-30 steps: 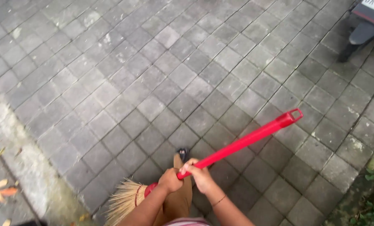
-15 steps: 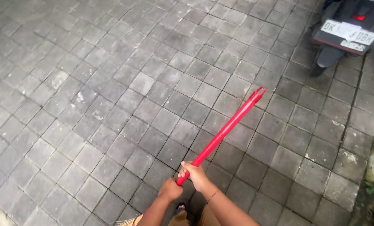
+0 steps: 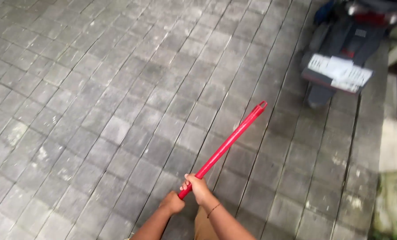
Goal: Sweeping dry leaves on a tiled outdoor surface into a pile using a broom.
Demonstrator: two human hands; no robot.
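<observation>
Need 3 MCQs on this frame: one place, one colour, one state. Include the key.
1. Where is the scooter?
A. upper right, on the paving
B. lower left
C. between the hands

2. What colour is the broom handle?
A. blue
B. red
C. green

3. How do the hands stand on the handle?
A. both closed around its lower part
B. only one hand on it
C. both open, off it

Key:
1 A: the scooter's rear and plate show at the top right, on the grey paving.
2 B: the long handle is plain red up to its loop end.
3 A: the right hand and left hand are both wrapped round it, right above left.
</observation>
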